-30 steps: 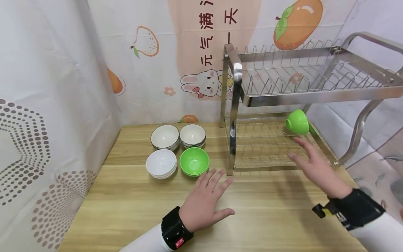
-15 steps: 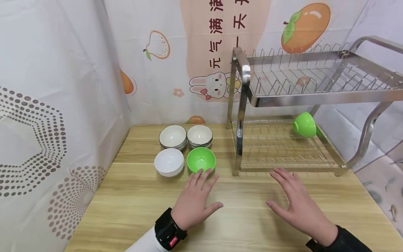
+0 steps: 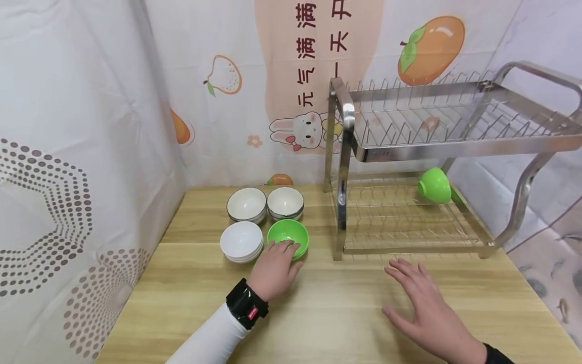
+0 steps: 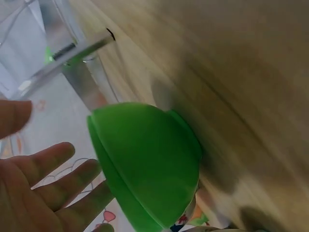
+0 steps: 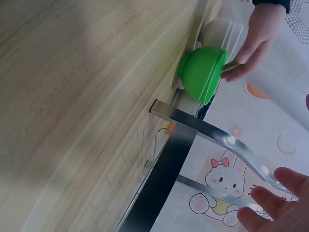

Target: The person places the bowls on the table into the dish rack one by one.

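Note:
My left hand [image 3: 273, 270] reaches over the near rim of a green bowl [image 3: 284, 231], part of a small nested stack on the table. In the left wrist view its fingers [image 4: 72, 188] are extended at the rim of the green bowls [image 4: 149, 154], with the thumb held apart. My right hand [image 3: 423, 311] hovers over the table in front of the rack, fingers spread and holding nothing. Another green bowl [image 3: 435, 185] rests tilted on its side on the lower tier of the steel dish rack [image 3: 409, 250].
Left of the green stack stand white bowls [image 3: 241, 240]. Behind are two stacks of dark-rimmed bowls, one at left [image 3: 247, 205] and one at right [image 3: 285, 202]. The rack's upper tier [image 3: 464, 150] overhangs the lower one. A printed curtain [image 3: 218, 141] borders the table [image 3: 191, 288].
My right hand has drawn back from the tilted bowl in the rack to the table's front. The left hand has moved forward and down to the green stack's rim.

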Demonstrator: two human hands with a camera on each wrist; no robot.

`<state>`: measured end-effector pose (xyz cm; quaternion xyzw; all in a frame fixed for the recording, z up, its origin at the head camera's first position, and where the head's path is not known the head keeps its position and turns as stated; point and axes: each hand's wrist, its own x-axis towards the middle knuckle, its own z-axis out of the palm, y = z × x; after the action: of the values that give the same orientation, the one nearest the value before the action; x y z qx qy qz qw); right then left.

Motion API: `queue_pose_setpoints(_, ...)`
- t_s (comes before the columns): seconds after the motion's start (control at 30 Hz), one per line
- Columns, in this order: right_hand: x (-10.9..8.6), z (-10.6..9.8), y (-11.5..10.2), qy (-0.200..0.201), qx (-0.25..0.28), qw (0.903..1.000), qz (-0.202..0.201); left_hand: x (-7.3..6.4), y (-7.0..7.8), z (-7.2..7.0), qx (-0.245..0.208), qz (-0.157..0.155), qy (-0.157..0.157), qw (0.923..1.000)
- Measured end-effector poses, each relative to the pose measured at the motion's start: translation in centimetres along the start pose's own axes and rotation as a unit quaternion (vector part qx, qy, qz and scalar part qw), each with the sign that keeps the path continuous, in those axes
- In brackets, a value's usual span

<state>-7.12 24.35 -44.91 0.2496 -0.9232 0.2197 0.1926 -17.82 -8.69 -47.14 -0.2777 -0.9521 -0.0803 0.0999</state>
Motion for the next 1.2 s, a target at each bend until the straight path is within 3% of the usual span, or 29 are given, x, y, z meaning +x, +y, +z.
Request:
queue_pose_setpoints(0.2, -0.1, -0.4, 0.1, 0.001, -0.013, 0.9999, -0.003, 1.7, -0.5, 0.4, 0.035, -0.010, -0.033, 0.9988)
queue_pose_setpoints(0.3, 0.0, -0.4, 0.2, 0.002, -0.015, 0.9999, -0.006, 1.9, -0.6, 0.5, 0.034, -0.016, -0.043, 0.9984)
queue_pose_setpoints(0.53, 0.3, -0.1, 0.8, 0.023, -0.002, 0.9992, -0.032, 2.0, -0.7, 0.9, 0.044, 0.009, -0.055, 0.9975)
queue_pose_setpoints(0.7, 0.6, 0.3, 1.2, 0.037, 0.002, 0.9981, -0.050, 1.9, -0.7, 1.1, 0.039, 0.012, -0.039, 0.9984)
queue_pose_setpoints(1.2, 0.8, 0.6, 1.6, 0.043, -0.003, 0.9986, -0.031, 1.3, -1.0, 1.0, -0.033, -0.002, 0.016, 0.9993)
